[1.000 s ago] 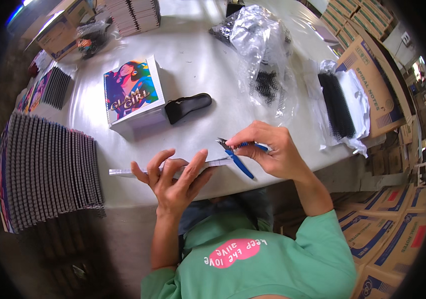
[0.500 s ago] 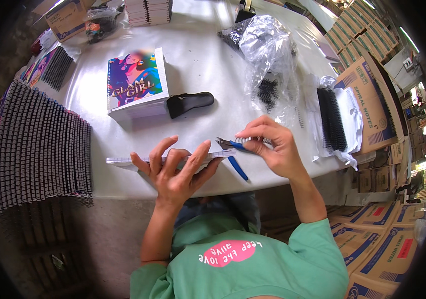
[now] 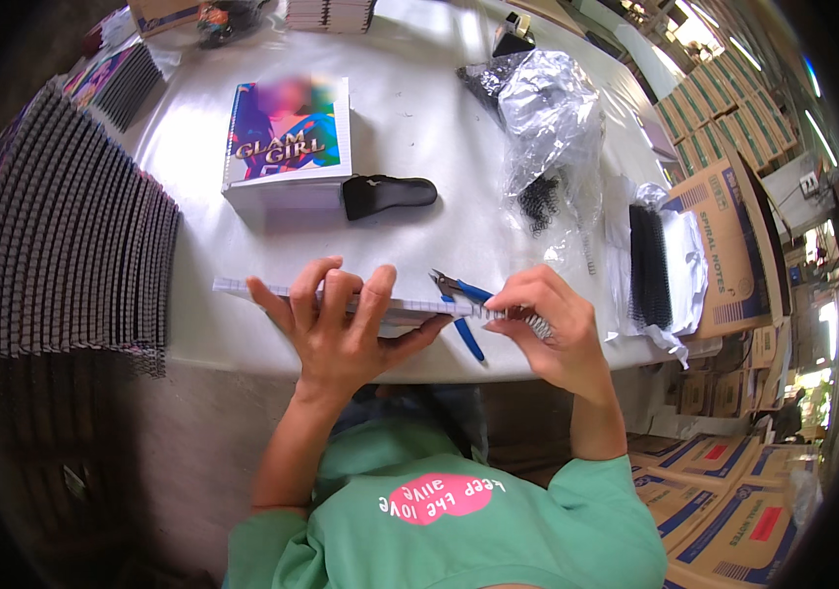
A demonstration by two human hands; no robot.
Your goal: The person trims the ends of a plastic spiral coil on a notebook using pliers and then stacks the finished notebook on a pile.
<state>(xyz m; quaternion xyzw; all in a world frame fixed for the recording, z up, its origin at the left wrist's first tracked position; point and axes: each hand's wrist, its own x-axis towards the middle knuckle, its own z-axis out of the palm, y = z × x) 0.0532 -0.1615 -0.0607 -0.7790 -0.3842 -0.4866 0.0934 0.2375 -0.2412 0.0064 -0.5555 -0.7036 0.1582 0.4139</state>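
Note:
My left hand (image 3: 333,329) grips a notebook (image 3: 233,285) on its edge near the table's front, fingers over the far side and thumb on the near side. Between the fingers of my right hand (image 3: 555,324) is a spiral wire coil (image 3: 537,324), its tip at the notebook's right end. Blue-handled cutting pliers (image 3: 465,339) lie on the table just behind that end, their jaws apart. Farther back a stack of notebooks with a colourful cover (image 3: 287,133) stands, and a black flat paddle-shaped object (image 3: 390,196) leans by its right corner.
Tall piles of spiral-bound notebooks (image 3: 76,236) line the left edge. A clear plastic bag (image 3: 552,108) with black coils lies at the back right. More black coils (image 3: 648,265) rest on white wrapping beside an open carton (image 3: 724,245). Cartons (image 3: 724,491) are stacked at lower right.
My right hand has moved nearer and a little right, bringing the coil's tip to the notebook's end. My left hand keeps its hold. The whole view has shifted slightly.

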